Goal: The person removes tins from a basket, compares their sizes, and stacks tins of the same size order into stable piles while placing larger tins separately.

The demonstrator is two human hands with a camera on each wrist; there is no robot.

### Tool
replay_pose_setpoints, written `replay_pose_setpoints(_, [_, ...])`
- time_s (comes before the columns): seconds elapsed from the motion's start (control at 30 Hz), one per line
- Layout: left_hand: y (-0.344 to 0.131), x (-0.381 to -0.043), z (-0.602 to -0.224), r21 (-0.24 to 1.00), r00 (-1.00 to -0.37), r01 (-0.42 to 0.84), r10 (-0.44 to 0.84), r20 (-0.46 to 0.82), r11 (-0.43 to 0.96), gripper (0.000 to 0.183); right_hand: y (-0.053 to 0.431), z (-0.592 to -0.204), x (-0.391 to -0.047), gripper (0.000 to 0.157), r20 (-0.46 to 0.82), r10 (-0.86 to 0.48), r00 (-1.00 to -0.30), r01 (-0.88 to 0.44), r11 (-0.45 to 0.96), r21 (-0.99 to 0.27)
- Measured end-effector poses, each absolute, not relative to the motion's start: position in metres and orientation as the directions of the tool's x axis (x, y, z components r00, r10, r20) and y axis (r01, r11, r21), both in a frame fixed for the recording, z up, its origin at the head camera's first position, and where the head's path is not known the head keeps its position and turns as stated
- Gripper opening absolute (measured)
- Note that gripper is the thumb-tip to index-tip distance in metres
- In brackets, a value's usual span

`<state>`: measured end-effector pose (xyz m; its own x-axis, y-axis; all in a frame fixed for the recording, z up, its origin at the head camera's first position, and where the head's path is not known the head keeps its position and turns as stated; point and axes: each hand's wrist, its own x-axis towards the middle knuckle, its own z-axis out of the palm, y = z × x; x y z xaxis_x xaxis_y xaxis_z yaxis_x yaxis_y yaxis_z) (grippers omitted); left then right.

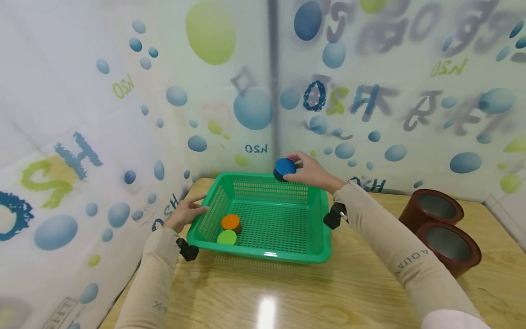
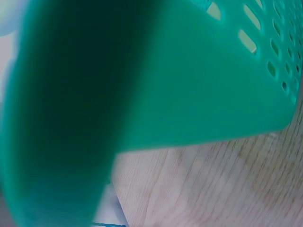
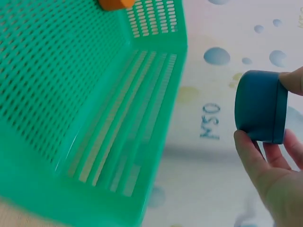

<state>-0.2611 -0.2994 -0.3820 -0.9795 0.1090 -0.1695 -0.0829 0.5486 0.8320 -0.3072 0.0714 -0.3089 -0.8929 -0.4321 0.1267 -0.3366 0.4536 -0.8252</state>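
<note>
Blue container [image 1: 284,170] hides part of the green basket's [image 1: 255,251] far rim.

Three small round pieces [image 1: 231,222], two brown cylinders [image 1: 448,246], one green basket [image 1: 255,252].

Head camera: sat above and behind left hand [image 1: 188,213] and right hand [image 1: 315,173], faced forward and down; took in whole basket [image 1: 259,254] between them, curtain [image 1: 255,109] beyond. Left wrist camera: sat very near basket side by left hand, rim [image 2: 71,118] blurred large across frame, table [image 2: 199,182] below. Right wrist camera: faced past right hand toward curtain, view turned sideways, blue block [image 3: 259,108] close up, basket alongside. Head and right wrist views shared right hand, blue block, orange block [image 1: 231,222]; all three shared basket.
</note>
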Motion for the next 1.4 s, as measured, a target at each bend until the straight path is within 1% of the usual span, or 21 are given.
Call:
replay_pose_setpoints(0.23, [-0.302,-0.261,-0.382,0.827,-0.981,-0.068,0.115,-0.159,0.557,0.058,0.117,-0.310,-0.289,0.057,0.109,-0.392,-0.913,-0.311,0.497,-0.810])
replay_pose_setpoints(0.47, [-0.300,-0.262,-0.384,0.834,-0.979,-0.076,0.117,-0.166,0.546,0.057,0.154,-0.320,-0.269,0.060,0.096,-0.272,-0.958,-0.236,0.545,-0.805])
replay_pose_setpoints(0.63, [-0.299,-0.263,-0.385,0.836,-0.980,-0.081,0.109,-0.166,0.543,0.057,0.175,-0.337,-0.255,0.063,0.070,-0.165,-0.984,-0.151,0.556,-0.817])
replay_pose_setpoints(0.87, [-0.300,-0.263,-0.384,0.835,-0.979,-0.083,0.112,-0.170,0.545,0.057,0.194,-0.370,-0.242,0.066,0.002,-0.087,-0.996,-0.053,0.578,-0.814])
replay_pose_setpoints(0.97, [-0.300,-0.263,-0.383,0.832,-0.979,-0.089,0.107,-0.175,0.547,0.058,0.197,-0.385,-0.239,0.066,-0.022,-0.080,-0.997,-0.030,0.587,-0.809])
replay_pose_setpoints(1.17, [-0.300,-0.263,-0.383,0.832,-0.978,-0.099,0.103,-0.184,0.545,0.058,0.199,-0.415,-0.233,0.062,-0.073,-0.107,-0.992,-0.008,0.615,-0.789])
replay_pose_setpoints(1.3, [-0.299,-0.263,-0.382,0.824,-0.977,-0.097,0.103,-0.184,0.559,0.058,0.198,-0.428,-0.227,0.062,-0.125,-0.120,-0.985,0.024,0.620,-0.785])
replay_pose_setpoints(1.4, [-0.299,-0.263,-0.382,0.819,-0.978,-0.091,0.104,-0.180,0.567,0.059,0.197,-0.435,-0.224,0.061,-0.139,-0.137,-0.981,0.024,0.622,-0.782])
